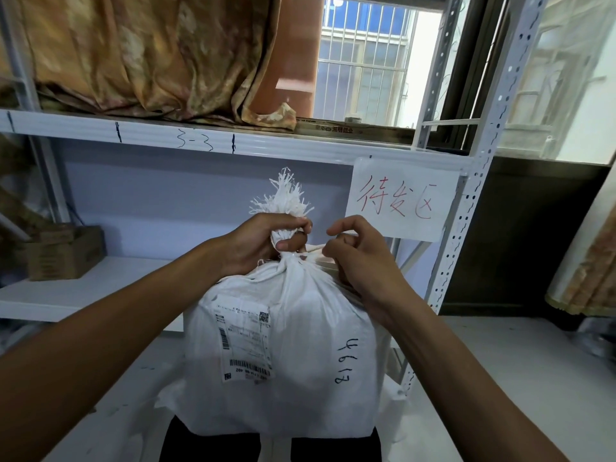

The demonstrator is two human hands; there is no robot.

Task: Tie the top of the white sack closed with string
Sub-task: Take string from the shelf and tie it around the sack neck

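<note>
i note the white sack [283, 345] upright before a white metal shelf [200, 141] under a barred window [360, 61]. my left hand [260, 241] grips its gathered neck; my right hand [360, 261] pinches the string [315, 248].

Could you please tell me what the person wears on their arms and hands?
Nothing that shows: the left hand and right hand are ungloved, the left forearm and right forearm are bare to the frame edge, with no sleeves, watch or bracelet in view.

I count one white woven sack [286, 345], one white string [315, 249] and two bare hands, left hand [256, 243] and right hand [361, 261]. One brown cardboard box [65, 251], one white paper sign [400, 198].
</note>
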